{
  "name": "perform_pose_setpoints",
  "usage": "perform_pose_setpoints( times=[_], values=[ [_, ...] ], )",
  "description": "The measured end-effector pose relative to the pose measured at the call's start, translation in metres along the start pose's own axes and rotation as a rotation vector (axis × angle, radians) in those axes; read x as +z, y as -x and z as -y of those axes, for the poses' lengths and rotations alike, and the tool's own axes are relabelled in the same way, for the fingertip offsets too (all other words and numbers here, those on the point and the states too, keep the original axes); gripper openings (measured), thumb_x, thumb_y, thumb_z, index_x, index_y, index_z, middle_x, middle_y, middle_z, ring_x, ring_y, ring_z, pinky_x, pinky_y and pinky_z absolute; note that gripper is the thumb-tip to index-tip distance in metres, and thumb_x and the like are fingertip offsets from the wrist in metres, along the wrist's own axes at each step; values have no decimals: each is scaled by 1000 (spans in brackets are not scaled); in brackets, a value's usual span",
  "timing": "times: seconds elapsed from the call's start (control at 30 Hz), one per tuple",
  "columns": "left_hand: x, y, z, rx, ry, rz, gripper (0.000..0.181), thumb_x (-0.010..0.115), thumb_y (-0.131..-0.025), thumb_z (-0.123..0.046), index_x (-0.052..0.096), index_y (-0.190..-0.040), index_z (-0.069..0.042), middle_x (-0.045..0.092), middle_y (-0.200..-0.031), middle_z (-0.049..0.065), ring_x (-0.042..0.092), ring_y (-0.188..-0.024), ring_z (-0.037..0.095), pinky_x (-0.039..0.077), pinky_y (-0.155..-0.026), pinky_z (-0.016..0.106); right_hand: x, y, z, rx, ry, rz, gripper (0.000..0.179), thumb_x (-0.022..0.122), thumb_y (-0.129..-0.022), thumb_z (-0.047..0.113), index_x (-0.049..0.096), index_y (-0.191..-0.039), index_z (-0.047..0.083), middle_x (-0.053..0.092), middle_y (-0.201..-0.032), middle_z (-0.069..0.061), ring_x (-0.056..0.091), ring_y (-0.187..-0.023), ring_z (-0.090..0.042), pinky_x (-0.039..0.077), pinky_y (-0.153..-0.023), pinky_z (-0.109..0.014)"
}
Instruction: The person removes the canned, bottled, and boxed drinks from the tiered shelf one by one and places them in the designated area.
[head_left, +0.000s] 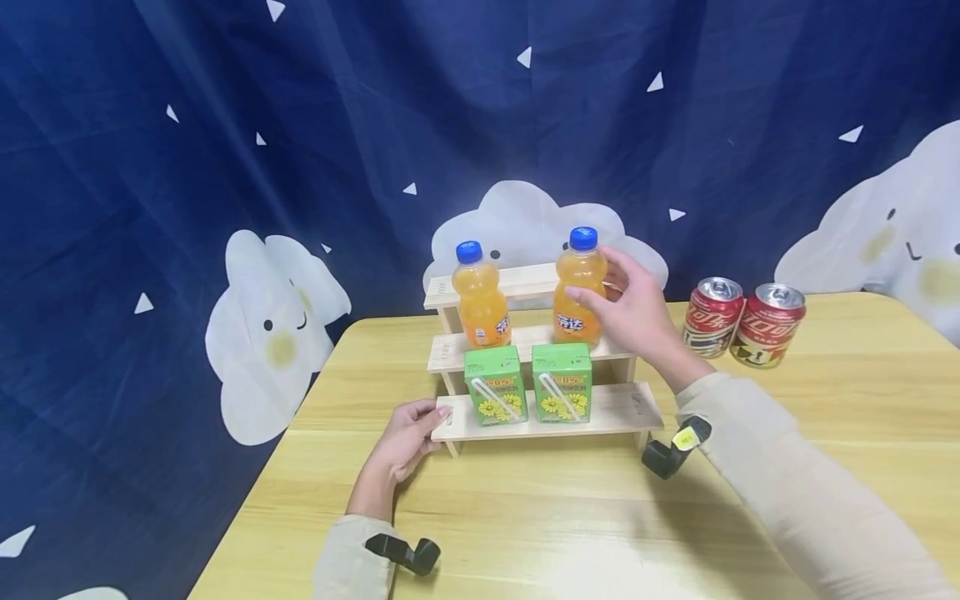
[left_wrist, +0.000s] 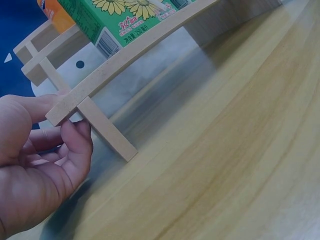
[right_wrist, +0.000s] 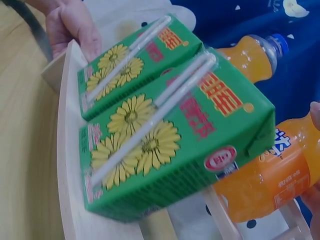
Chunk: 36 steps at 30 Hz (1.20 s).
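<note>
A three-step wooden rack (head_left: 621, 406) stands on the table. My left hand (head_left: 405, 439) grips the left end of its lowest step, thumb on top and fingers curled beneath, as the left wrist view shows closely. On the middle step, my right hand (head_left: 637, 312) holds the right-hand bottle of orange soda (head_left: 579, 287) between thumb and fingers. A matching blue-capped bottle (head_left: 480, 300) stands upright to its left. Two green drink cartons (right_wrist: 175, 135) with straws on their fronts sit side by side on the lowest step, in front of the bottles.
Two red soda cans (head_left: 767, 327) stand close together on the table, right of the rack and beyond my right forearm. Behind the wooden table (head_left: 525, 517) hangs a dark blue curtain (head_left: 360, 100) with white clouds. Its cloth comes close behind the top step.
</note>
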<state>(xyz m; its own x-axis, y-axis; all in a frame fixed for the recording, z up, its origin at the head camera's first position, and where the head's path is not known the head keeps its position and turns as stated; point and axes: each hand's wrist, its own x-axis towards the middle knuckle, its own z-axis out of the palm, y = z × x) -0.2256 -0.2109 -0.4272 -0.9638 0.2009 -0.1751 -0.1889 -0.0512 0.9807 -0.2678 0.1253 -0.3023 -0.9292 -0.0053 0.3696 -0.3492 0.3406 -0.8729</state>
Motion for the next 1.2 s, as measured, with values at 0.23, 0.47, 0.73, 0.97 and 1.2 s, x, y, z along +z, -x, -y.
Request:
perform_pose_setpoints(
  times=[0.23,0.47,0.73,0.97,1.2],
  values=[
    [-2,-1,1,-3,0,5,42,54,-95,-12,43,-126,15,63,-92,6,65,-78,13,54,-62,20,-13,4,-1,-14,45,-35,72,74,-81,34,41,-140,12,56,-129,-13,54,-121,-27,46,-100,-42],
    [-2,-1,4,-2,-3,3,42,54,-95,-12,43,-126,15,63,-92,5,65,-78,13,53,-61,19,-24,7,-3,-11,46,-56,68,74,-82,31,42,-140,16,56,-131,-12,54,-121,-26,46,-98,-41],
    [-1,-1,4,3,-1,-3,40,53,-95,-10,44,-125,15,63,-93,7,65,-79,14,55,-64,21,-39,14,-4,-26,99,-79,69,72,-82,34,42,-139,10,56,-131,-13,54,-120,-27,45,-99,-42],
    [0,0,2,5,-2,-12,40,53,-95,-10,44,-126,15,63,-92,7,66,-78,14,55,-63,21,-54,16,-8,-30,151,-119,69,72,-82,35,43,-139,9,57,-129,-14,55,-118,-27,46,-98,-42],
    [-2,-1,3,11,-1,-3,41,53,-96,-10,43,-126,16,63,-92,7,66,-79,14,54,-63,21,-68,18,-14,8,174,-151,72,71,-83,36,39,-141,8,53,-133,-17,52,-121,-32,44,-99,-47]
  ],
)
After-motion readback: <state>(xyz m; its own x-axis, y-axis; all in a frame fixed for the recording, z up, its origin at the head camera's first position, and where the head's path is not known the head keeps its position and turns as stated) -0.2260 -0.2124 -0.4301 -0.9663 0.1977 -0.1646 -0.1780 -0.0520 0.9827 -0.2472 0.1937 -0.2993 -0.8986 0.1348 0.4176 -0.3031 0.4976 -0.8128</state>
